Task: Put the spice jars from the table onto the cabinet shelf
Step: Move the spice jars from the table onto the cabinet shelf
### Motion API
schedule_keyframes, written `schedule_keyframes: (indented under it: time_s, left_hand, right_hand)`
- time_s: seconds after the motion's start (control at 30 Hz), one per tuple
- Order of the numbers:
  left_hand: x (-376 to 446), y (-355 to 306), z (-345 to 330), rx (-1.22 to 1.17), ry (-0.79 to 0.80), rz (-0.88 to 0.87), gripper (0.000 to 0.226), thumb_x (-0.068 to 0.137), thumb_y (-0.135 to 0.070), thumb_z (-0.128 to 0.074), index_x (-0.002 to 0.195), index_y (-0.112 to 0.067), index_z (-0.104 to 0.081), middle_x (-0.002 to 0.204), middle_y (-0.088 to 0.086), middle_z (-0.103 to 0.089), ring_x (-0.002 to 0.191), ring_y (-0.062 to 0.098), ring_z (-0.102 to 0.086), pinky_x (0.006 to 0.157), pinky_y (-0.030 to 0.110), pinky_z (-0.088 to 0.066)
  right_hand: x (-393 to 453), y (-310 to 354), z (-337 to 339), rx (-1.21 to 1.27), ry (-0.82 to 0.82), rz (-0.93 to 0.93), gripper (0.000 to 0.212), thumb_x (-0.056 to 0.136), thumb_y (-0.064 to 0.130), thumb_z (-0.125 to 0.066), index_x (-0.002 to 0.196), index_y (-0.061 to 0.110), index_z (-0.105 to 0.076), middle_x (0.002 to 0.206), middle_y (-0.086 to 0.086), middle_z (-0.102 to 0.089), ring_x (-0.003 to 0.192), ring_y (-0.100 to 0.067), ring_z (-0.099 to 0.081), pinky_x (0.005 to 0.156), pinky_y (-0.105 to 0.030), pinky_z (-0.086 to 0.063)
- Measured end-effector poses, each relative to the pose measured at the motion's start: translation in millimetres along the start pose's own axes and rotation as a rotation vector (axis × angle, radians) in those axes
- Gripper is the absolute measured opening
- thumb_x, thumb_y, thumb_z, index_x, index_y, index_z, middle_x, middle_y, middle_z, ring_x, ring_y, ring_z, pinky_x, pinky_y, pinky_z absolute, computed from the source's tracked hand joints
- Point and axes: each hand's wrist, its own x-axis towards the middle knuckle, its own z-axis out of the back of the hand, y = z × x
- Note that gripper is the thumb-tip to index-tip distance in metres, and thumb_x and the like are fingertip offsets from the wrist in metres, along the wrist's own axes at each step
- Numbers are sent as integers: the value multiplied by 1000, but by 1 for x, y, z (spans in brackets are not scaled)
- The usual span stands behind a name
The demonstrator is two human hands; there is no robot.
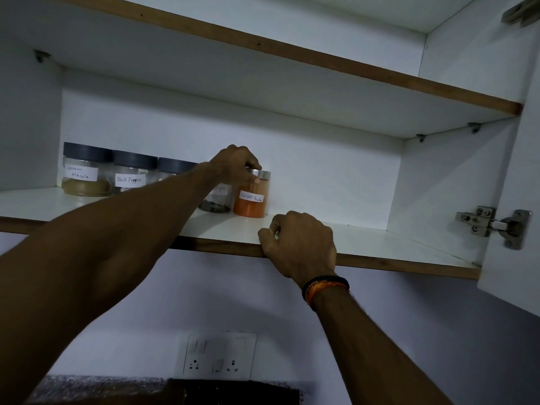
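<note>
On the cabinet shelf (365,244), handwritten white labels read "Garam Masala" on the leftmost jar (86,171), "Black Pepper" on the jar beside it (133,173) and "Red chilli Powder" on the orange-filled jar (252,197), while a half-hidden jar (216,200) shows only "...pper".

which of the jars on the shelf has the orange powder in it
The red chilli powder jar, rightmost in the row, gripped at its silver lid by the left hand. The garam masala jar holds brown powder.
</note>
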Motion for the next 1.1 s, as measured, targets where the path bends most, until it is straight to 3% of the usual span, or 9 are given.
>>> schedule_keyframes:
  time_s: [0.33,0.5,0.67,0.87,0.97,1.03,1.1]
  left_hand:
    - [-10,-1,2,-54,-78,68,59,92,-30,-68,145,-17,-48,154,4,-44,142,27,-38,113,43,-34]
    - [-36,-3,16,-22,-14,37,59,92,-32,-69,145,-14,-48,152,7,-47,140,27,-41,113,43,-34]
    - [-87,-16,30,-91,86,2,50,89,-34,-72,133,-14,-59,133,5,-62,121,23,-56,98,36,-45]
    - [-149,-37,28,-118,142,0,54,93,-39,-66,138,-13,-54,139,7,-59,123,23,-56,105,41,-46]
    - [-172,-47,24,-95,124,18,57,95,-45,-61,142,-14,-52,145,5,-55,131,23,-52,109,33,-41]
    - [-185,-54,22,-103,90,27,54,97,-44,-57,141,-13,-52,144,6,-56,131,23,-51,102,30,-39]
    - [-198,-62,20,-127,75,19,54,98,-43,-57,142,-12,-51,144,7,-56,131,23,-51,104,32,-39]
  right_hand:
    - [0,-2,-2,-44,7,-4,42,89,49,-42,81,20,-71,76,3,-67,71,-14,-60,66,-27,-51]
    - [1,-1,1,-65,49,-12,42,91,49,-41,85,20,-71,81,2,-67,74,-16,-60,63,-28,-44]
    - [-2,2,6,-59,88,-21,43,93,45,-39,91,18,-72,85,-2,-67,77,-20,-60,68,-32,-50]
    - [-16,11,10,-168,86,31,47,97,33,-26,85,11,-65,83,-9,-64,73,-30,-59,68,-36,-43]
    - [-29,14,8,-239,128,43,37,101,26,-31,98,10,-63,83,-9,-65,69,-30,-60,68,-37,-38]
    - [-36,18,8,-267,107,24,53,101,32,-16,90,13,-64,74,-6,-65,59,-27,-52,65,-36,-32]
    - [-43,22,7,-207,23,-1,55,100,35,-17,80,16,-64,71,-4,-67,58,-27,-54,65,-36,-33]
